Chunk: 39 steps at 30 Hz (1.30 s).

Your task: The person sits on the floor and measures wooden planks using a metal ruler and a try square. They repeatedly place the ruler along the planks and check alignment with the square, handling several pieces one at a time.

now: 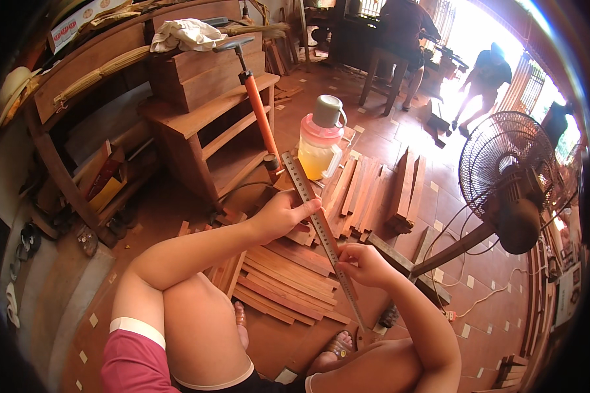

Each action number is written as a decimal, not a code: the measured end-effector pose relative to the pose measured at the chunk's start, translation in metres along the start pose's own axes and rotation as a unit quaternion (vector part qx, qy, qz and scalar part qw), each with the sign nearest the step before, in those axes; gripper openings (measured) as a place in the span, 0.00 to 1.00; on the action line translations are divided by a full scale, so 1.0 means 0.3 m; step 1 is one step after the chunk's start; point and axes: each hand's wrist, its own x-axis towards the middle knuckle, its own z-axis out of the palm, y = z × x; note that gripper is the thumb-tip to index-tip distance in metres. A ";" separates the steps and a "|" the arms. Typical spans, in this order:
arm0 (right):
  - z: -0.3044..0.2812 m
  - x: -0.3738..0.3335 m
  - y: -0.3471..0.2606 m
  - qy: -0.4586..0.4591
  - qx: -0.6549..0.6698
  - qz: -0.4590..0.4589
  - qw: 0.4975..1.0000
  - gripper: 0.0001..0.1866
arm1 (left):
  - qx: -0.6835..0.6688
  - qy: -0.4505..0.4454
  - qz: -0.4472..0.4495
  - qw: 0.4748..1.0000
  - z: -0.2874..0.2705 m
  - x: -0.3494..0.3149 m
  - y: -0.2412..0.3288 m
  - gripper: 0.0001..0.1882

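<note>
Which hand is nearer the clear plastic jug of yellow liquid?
Left. The left hand grips the metal ruler just below the jug; the right hand holds the ruler lower down, farther away.

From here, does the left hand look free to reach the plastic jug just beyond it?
Probably not as it stands: the left hand is gripping the metal ruler, though the floor up to the plastic jug looks unobstructed.

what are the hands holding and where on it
A long metal ruler: left hand grips its upper-middle part, right hand pinches it lower down.
</note>
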 end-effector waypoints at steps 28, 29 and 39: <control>0.007 0.021 0.079 0.052 0.145 0.058 0.986 0.10 | -0.080 0.089 0.040 0.992 0.014 0.006 0.013 0.18; 0.008 0.022 0.082 0.050 0.144 0.057 0.987 0.10 | -0.076 0.091 0.042 0.992 0.010 0.006 0.011 0.18; 0.005 0.018 0.050 0.077 0.092 0.063 0.991 0.14 | -0.082 0.094 0.061 0.990 0.006 0.010 0.022 0.17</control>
